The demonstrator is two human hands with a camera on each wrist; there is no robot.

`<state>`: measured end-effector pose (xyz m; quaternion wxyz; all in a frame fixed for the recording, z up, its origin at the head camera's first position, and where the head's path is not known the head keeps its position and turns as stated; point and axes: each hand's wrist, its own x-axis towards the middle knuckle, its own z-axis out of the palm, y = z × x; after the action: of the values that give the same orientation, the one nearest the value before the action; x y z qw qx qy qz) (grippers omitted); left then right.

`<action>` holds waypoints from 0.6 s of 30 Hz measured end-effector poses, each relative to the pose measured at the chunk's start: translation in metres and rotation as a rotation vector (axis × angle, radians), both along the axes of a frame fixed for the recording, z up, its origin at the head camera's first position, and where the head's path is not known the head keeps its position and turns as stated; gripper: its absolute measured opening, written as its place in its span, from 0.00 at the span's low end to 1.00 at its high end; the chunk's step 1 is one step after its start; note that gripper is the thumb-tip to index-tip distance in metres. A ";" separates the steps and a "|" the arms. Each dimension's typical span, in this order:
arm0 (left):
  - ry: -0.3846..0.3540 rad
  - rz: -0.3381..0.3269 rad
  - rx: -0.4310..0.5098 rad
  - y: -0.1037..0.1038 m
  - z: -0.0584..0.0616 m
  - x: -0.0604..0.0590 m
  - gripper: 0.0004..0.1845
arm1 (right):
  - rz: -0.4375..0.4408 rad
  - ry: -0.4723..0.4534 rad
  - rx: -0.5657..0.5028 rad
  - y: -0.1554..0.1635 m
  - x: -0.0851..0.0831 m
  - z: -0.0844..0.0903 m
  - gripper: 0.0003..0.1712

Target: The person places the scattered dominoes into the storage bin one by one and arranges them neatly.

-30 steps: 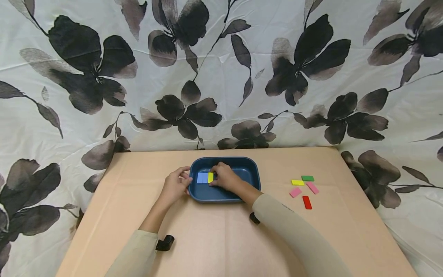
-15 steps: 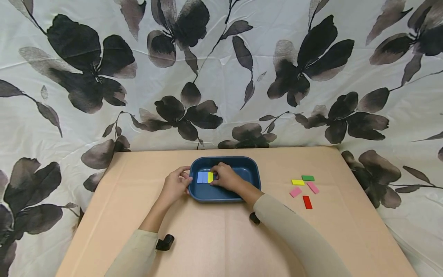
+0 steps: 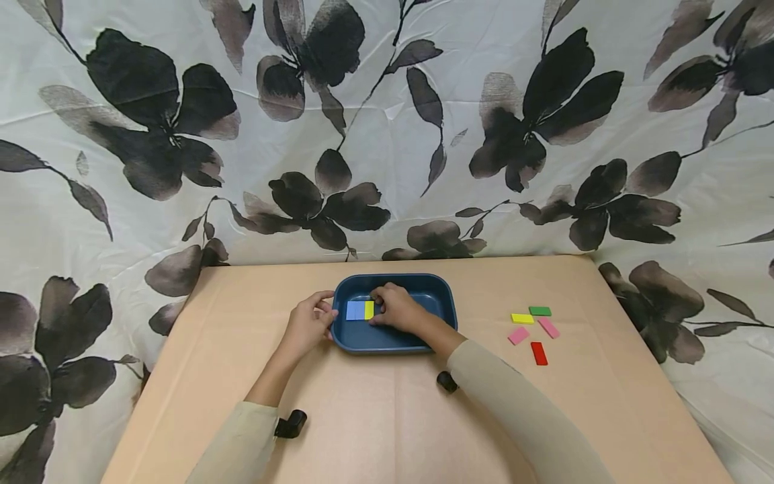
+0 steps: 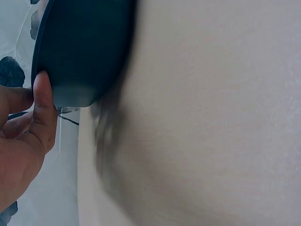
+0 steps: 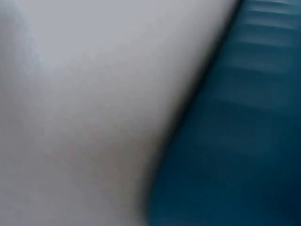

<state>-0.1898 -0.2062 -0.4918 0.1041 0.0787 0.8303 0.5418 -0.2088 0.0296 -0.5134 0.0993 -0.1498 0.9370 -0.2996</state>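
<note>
A dark blue rectangular tray (image 3: 387, 348) stands on the table. Inside it, light blue tiles (image 3: 355, 310) lie side by side, with a narrow yellow tile (image 3: 369, 310) against their right side. My left hand (image 3: 307, 326) grips the tray's left rim; in the left wrist view its thumb and fingers pinch the wall from both sides. My right hand (image 3: 400, 312) reaches into the tray, thumb and fingers curled at the yellow tile's right edge and covering part of it. The right wrist view has only the blurred tray wall (image 5: 235, 141) and the tabletop.
On the table (image 3: 387, 423) to the right of the tray lie loose tiles: a green one (image 3: 540, 311), a yellow one (image 3: 523, 318), two pink ones, one of them nearer (image 3: 518, 335), and a red one (image 3: 539, 353). A floral cloth (image 3: 423, 134) hangs behind the table.
Almost nothing moves. The right fingers shift very slightly at the yellow tile; the left hand keeps its hold on the rim. The whole view drifts a little.
</note>
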 end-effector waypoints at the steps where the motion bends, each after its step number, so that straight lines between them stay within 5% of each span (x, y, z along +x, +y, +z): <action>1: -0.002 0.003 0.001 0.000 0.000 0.000 0.23 | -0.004 0.000 -0.004 0.002 0.001 0.002 0.34; 10: 0.004 -0.001 -0.006 0.000 0.001 0.002 0.23 | -0.010 0.037 -0.107 0.021 0.013 0.040 0.32; 18: 0.000 -0.013 -0.001 -0.003 0.003 0.003 0.23 | -0.067 0.145 -0.218 0.065 0.041 0.078 0.30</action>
<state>-0.1871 -0.2088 -0.4888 0.1074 0.0840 0.8300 0.5408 -0.1674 0.0947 -0.4350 0.0045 -0.1498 0.9080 -0.3913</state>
